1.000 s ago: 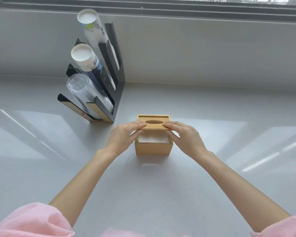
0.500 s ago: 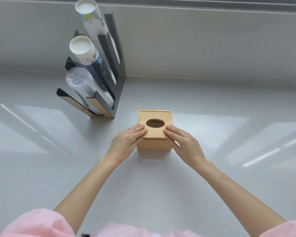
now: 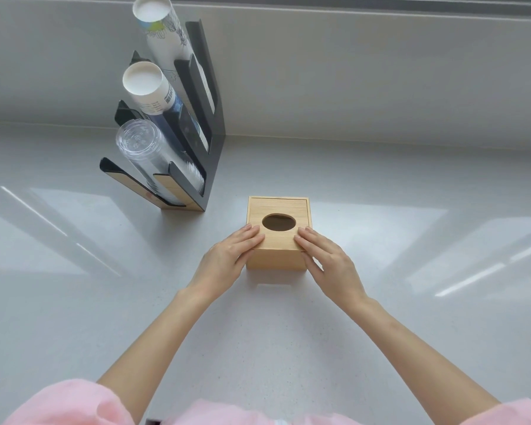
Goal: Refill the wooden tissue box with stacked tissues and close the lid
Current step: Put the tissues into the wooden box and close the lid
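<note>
With lid [image 3: 279,223] seated on wooden box [image 3: 276,259], L hand [image 3: 227,259] & R hand [image 3: 330,262] rest flat, open.

The square wooden tissue box [image 3: 276,259] stands upright on the counter, its lid [image 3: 278,223] seemingly closed, oval opening dark.

Both forearms are bare. Soft pink sleeves [image 3: 71,403] sit pushed up near the elbows. The fabric looks fuzzy.
</note>
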